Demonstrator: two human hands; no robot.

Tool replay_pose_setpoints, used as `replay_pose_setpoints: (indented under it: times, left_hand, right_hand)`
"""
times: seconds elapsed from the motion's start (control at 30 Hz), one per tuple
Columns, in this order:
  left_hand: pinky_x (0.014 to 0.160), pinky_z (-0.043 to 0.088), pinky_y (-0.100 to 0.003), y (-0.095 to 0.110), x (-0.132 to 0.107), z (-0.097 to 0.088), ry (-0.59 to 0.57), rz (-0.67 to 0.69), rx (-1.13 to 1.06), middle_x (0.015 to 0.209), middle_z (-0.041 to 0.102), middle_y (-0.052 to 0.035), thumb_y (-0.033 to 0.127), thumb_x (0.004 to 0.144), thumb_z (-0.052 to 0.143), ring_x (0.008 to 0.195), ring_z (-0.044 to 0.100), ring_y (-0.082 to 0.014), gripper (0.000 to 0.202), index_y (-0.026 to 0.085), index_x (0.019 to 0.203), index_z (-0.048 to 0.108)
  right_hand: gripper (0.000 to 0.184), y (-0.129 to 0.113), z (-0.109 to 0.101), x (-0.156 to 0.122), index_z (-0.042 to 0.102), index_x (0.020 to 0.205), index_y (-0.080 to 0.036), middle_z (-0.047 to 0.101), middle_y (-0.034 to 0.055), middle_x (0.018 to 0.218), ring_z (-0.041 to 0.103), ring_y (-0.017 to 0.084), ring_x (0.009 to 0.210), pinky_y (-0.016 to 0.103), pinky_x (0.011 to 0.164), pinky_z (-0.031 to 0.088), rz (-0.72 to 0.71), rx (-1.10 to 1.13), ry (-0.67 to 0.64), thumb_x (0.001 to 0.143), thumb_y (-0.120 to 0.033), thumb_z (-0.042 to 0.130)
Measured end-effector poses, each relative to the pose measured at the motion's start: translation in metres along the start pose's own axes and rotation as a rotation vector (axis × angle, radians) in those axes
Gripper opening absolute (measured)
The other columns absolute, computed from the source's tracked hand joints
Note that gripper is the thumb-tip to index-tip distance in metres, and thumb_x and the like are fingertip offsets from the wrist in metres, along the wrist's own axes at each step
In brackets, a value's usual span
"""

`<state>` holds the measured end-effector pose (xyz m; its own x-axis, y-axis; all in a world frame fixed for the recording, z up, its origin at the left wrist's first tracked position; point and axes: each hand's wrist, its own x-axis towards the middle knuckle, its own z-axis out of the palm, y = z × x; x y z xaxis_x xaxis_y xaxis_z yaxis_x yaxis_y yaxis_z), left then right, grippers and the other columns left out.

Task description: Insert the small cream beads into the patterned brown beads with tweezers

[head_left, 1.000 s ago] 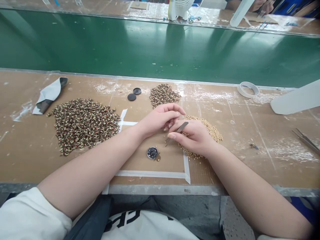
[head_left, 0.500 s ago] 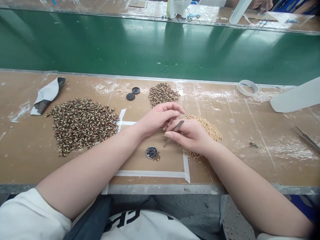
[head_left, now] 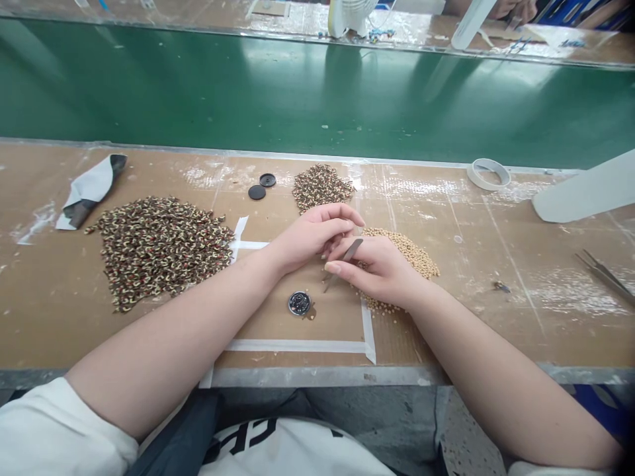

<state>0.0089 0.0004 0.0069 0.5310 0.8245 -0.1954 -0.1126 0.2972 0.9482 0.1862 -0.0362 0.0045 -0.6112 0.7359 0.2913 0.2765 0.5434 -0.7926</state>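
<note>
My right hand [head_left: 381, 268] is closed in a pinch around a pair of metal tweezers [head_left: 353, 249], their tips slanting down and left. Close against it, my left hand [head_left: 325, 228] has its fingers curled in; what they hold, if anything, is hidden. Just below the hands lies a small round cap [head_left: 299, 303] with glossy dark stuff inside, a wet-looking spot beside it. A heap of tiny beige beads [head_left: 419, 254] spreads under and beyond my right hand. Behind my left hand sits a small heap of dark and cream pieces [head_left: 322, 185].
A larger heap of similar dark-and-cream pieces [head_left: 163, 251] lies to the left. Two black discs [head_left: 256, 192] sit farther back. On the right are a tape roll [head_left: 489, 174], a white bottle-like object [head_left: 585, 192] and other tweezers [head_left: 605, 272]. A green strip [head_left: 278, 99] runs behind the table.
The whole view has shifted very slightly. Both hands and the tweezers keep nearly the same pose.
</note>
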Motion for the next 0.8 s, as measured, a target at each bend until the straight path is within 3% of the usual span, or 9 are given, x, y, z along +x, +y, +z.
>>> replay_pose_setpoints:
  times: [0.8]
  left_hand:
    - [0.046,0.035,-0.016,-0.0013,0.0001,-0.0008,0.016,0.013,0.01,0.065,0.053,0.004,0.023,0.09,0.063,0.047,0.045,-0.003,0.011,0.016,0.098,0.066]
  right_hand:
    - [0.03,-0.001,-0.0013,-0.001,0.07,0.083,-0.018,0.077,0.0046,0.089,0.071,0.017,0.084,0.029,0.079,0.053,0.02,-0.013,-0.016,0.1,-0.043,0.065]
